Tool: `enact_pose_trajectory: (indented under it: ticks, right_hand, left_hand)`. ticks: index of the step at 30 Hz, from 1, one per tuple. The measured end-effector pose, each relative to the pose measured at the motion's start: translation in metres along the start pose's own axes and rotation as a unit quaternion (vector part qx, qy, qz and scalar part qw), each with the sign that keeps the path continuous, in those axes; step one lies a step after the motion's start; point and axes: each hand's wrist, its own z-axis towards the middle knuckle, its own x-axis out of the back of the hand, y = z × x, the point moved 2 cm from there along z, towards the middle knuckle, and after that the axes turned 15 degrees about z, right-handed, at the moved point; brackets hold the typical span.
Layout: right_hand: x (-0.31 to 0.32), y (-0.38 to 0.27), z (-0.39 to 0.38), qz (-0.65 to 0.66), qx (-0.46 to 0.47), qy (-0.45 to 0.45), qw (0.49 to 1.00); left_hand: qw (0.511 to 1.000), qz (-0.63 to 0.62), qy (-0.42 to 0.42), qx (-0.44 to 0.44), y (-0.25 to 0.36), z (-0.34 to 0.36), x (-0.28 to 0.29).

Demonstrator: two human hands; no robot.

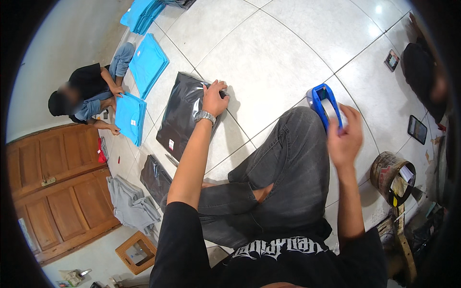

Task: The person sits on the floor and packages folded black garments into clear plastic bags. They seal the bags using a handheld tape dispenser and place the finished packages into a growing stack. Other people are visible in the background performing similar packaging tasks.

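Note:
In front of me on the tiled floor lies a flat, glossy black plastic package (185,103) with a small white label at its near corner. My left hand (214,99), with a metal watch on its wrist, rests at the package's right edge. Its fingers are bent, with dark plastic showing between them. Beyond my right knee is a blue tape dispenser (318,93) with a roll of tape in it. My right hand (346,132), slightly blurred, is closed around the dispenser's near right side. Part of the dispenser is hidden behind that hand.
At the left, a co-worker (86,91) handles folded blue fabric (129,117). More blue stacks (149,62) lie beyond. A second black package (156,175) and grey clothes (127,201) lie nearer. At the right are a phone (417,129), a round container (384,177) and another person (422,72).

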Motion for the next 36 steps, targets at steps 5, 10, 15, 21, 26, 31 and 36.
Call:
enact_pose_trajectory:
  ticks: [5,10,15,21,26,31,36]
  right_hand:
    - [0.052,0.116,-0.027,0.04,-0.081,-0.076,0.993]
    - [0.049,0.123,-0.02,0.155,-0.196,-0.1,0.963]
    - [0.087,0.11,-0.038,0.311,-0.18,-0.187,0.914]
    - [0.092,0.147,-0.062,0.289,-0.234,-0.137,0.918]
    - [0.078,0.148,-0.037,0.184,-0.351,-0.111,0.911]
    - [0.098,0.157,-0.031,-0.074,-0.185,-0.086,0.976]
    - [0.033,0.015,-0.042,0.237,-0.106,-0.153,0.953]
  left_hand:
    - [0.998,0.045,-0.044,-0.009,-0.002,0.016,-0.007]
    - [0.998,0.052,-0.024,-0.028,-0.01,0.008,-0.022]
    - [0.999,-0.024,-0.029,0.004,-0.004,-0.001,-0.012]
    - [1.0,-0.009,-0.024,-0.013,-0.009,0.003,-0.018]
    - [0.998,0.015,0.057,-0.015,0.003,-0.01,-0.006]
    - [0.999,0.038,0.013,-0.012,0.006,-0.018,0.0]
    - [0.993,0.052,0.091,-0.047,-0.01,-0.018,-0.023]
